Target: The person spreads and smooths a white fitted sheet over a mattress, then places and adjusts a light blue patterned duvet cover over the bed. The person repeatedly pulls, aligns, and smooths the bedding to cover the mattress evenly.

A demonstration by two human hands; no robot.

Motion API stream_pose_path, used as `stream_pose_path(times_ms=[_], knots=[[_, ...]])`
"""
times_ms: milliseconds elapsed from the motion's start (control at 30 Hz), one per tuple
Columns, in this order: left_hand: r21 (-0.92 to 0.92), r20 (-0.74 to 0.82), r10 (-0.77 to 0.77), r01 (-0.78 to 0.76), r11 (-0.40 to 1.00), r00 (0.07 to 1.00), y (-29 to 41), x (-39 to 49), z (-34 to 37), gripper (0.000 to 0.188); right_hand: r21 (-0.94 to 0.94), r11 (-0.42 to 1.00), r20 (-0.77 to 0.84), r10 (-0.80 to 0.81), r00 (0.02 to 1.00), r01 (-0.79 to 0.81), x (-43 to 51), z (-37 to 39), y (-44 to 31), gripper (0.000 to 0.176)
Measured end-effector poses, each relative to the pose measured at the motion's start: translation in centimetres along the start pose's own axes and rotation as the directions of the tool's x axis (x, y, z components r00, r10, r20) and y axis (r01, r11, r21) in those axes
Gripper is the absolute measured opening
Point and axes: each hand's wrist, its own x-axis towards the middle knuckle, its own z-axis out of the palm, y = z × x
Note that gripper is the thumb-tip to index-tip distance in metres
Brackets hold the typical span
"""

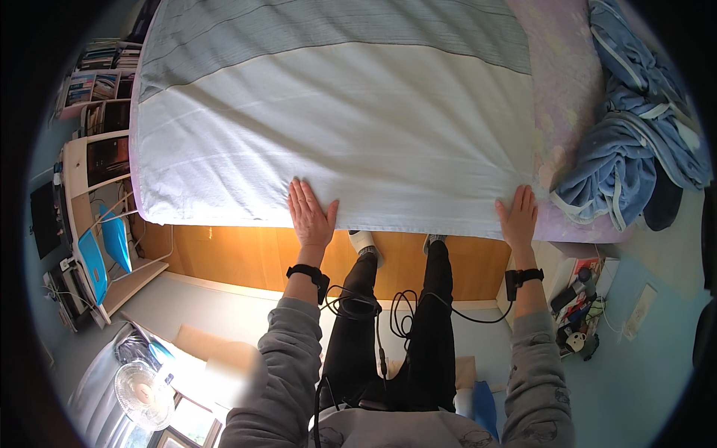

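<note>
A pale cloth cover with a grey-green band across its far part lies over the bed, with soft diagonal creases. My left hand rests flat on the cover near its front edge, fingers pointing away and thumb apart. Farther right, my right hand lies flat at the cover's right front corner, with some fingers near the pinkish patterned sheet that shows beside it. Neither hand grips anything. A bunched blue blanket with white trim sits on the right of the bed.
Black cables hang in loops between my wrists and legs. At left are a desk, a blue chair and shelves with books. A box of small items stands at right. A fan is at lower left.
</note>
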Motion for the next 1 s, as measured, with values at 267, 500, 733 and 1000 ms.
stream_pose_path(times_ms=[267, 500, 733, 1000], knots=[[-0.012, 0.141, -0.009, 0.011, 1.0, 0.99, -0.5, 0.1, -1.1, 0.077, 0.13, 0.396, -0.405, -0.815, 0.413, 0.909, -0.4, -5.4, -27.4, 0.058], [-0.116, 0.157, -0.118, 0.137, 0.984, 0.98, -1.0, -0.6, -0.8, 0.084, -0.015, 0.743, -0.305, -0.641, 0.704, 0.67, 11.7, -9.1, -30.1, 0.067], [-0.224, -0.042, -0.212, 0.198, 0.954, 0.976, -2.5, 5.4, -2.8, 0.06, -0.027, 0.228, -0.069, -0.972, 0.226, 0.973, 12.8, -10.4, -28.5, 0.069], [0.083, 0.017, -0.561, 0.558, 0.826, 0.828, -7.4, 8.5, 0.2, 0.088, -0.14, 0.935, 0.034, -0.326, 0.945, 0.327, 27.5, -14.5, -21.7, 0.076]])
